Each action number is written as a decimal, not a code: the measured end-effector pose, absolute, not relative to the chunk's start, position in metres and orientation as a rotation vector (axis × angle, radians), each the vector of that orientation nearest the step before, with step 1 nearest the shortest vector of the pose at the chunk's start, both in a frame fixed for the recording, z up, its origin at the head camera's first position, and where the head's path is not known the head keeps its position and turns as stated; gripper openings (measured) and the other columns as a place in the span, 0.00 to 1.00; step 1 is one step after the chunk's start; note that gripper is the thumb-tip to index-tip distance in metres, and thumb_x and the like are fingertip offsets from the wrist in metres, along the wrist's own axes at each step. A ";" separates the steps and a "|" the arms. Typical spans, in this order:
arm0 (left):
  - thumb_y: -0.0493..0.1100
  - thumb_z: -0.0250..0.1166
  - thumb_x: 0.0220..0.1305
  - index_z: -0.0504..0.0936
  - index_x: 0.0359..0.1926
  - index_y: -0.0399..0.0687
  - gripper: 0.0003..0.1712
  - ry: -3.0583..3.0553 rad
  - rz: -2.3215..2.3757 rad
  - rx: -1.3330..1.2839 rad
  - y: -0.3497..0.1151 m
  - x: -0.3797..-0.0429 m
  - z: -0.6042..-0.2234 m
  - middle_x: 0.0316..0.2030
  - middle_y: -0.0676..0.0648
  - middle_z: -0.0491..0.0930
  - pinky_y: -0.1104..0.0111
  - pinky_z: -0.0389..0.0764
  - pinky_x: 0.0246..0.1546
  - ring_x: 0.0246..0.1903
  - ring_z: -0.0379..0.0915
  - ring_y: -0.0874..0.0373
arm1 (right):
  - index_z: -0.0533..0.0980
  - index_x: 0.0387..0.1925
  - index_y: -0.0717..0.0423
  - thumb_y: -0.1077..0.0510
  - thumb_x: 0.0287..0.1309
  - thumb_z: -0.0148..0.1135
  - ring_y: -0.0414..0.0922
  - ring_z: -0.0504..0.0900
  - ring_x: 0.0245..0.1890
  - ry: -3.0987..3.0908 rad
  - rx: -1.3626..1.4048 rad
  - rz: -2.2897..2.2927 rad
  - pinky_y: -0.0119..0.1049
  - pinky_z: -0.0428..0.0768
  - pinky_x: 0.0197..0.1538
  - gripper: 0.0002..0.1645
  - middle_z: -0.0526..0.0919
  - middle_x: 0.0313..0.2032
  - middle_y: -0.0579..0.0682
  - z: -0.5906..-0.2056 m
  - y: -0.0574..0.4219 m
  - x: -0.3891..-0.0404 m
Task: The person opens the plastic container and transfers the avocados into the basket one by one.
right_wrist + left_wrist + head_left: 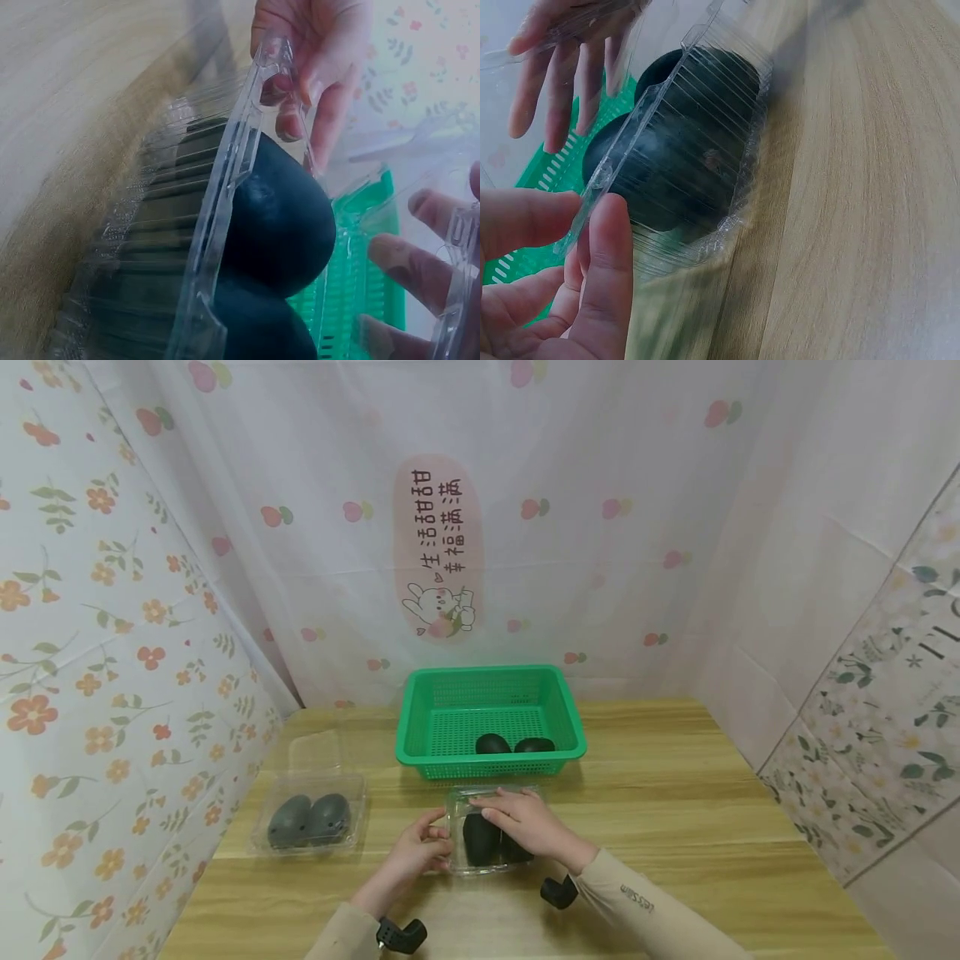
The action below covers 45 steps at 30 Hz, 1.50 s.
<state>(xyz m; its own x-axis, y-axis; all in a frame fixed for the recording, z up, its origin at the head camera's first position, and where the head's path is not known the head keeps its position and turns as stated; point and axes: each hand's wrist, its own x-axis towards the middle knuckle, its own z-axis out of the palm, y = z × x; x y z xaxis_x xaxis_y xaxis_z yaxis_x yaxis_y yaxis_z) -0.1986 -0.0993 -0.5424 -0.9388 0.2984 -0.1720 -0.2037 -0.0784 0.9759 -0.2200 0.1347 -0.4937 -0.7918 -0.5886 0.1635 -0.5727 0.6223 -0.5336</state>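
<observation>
A clear plastic clamshell box [455,835] stands in front of me, holding two smooth, dark green ovals [660,172]. My left hand [422,850] is at its left side; in the left wrist view the thumb and a finger [609,270] pinch the rim. Over the box reaches my right hand [525,821], its fingers long and straight against the raised clear lid [459,255]. The lid stands apart from the base in the right wrist view. In the head view my right hand covers part of the right oval.
Just behind the box is a green plastic basket [491,760] with two dark ovals [492,744] inside. To the left, another clear box [360,814] with its lid up holds two grey-green ovals [328,816]. Patterned curtains [337,527] enclose the wooden table [652,827].
</observation>
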 end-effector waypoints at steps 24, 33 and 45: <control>0.25 0.58 0.55 0.51 0.68 0.20 0.41 1.959 1.948 0.197 -0.103 -0.204 -0.538 0.39 0.42 0.69 0.70 0.80 0.25 0.24 0.72 0.58 | 0.72 0.65 0.45 0.38 0.70 0.47 0.47 0.72 0.62 2.747 -1.166 -0.480 0.45 0.71 0.62 0.29 0.75 0.61 0.43 -0.459 0.134 -0.230; 0.24 0.56 0.53 0.57 0.65 0.19 0.36 2.022 1.840 0.249 -0.109 -0.212 -0.530 0.39 0.38 0.70 0.68 0.81 0.25 0.25 0.71 0.57 | 0.74 0.63 0.45 0.38 0.68 0.50 0.41 0.75 0.58 2.692 -1.111 -0.470 0.41 0.76 0.57 0.28 0.77 0.58 0.42 -0.443 0.133 -0.237; 0.25 0.56 0.50 0.64 0.62 0.19 0.35 2.161 1.646 0.386 -0.114 -0.228 -0.520 0.38 0.37 0.73 0.61 0.84 0.24 0.20 0.72 0.58 | 0.72 0.64 0.52 0.43 0.72 0.48 0.43 0.76 0.57 2.585 -0.988 -0.664 0.43 0.75 0.58 0.28 0.78 0.58 0.47 -0.428 0.144 -0.247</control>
<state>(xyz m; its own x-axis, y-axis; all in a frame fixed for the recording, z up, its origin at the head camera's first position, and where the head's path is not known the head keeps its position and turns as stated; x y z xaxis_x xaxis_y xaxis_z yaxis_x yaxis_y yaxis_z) -0.2278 -0.1141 -0.5200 -0.8838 0.4454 -0.1431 -0.0196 0.2703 0.9626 -0.2472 0.1436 -0.4285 -0.7208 -0.6849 -0.1062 -0.5491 0.6578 -0.5155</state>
